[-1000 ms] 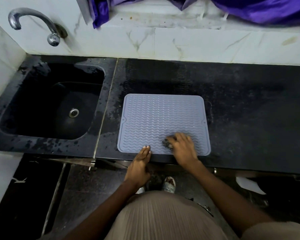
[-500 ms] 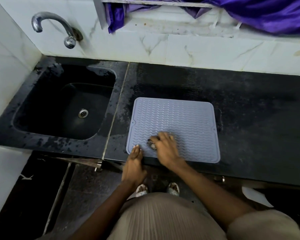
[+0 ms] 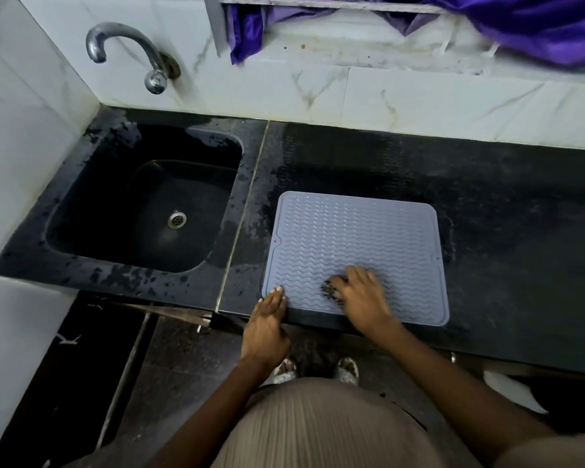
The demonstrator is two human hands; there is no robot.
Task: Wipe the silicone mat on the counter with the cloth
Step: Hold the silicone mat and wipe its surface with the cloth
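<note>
Grey silicone mat [image 3: 352,244] is lying at the counter [image 3: 504,231] front edge, left hand [image 3: 265,327] pinning its corner with straight fingers so it isn't sliding, right hand [image 3: 360,298] curling over the dark cloth [image 3: 331,289], scrubbing

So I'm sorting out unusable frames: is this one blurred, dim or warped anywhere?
Head view: dim overall; right hand and dark cloth smeared by motion blur; left hand, grey mat ridges and tap sharp; wide-angle lens bows the counter edge.
</note>
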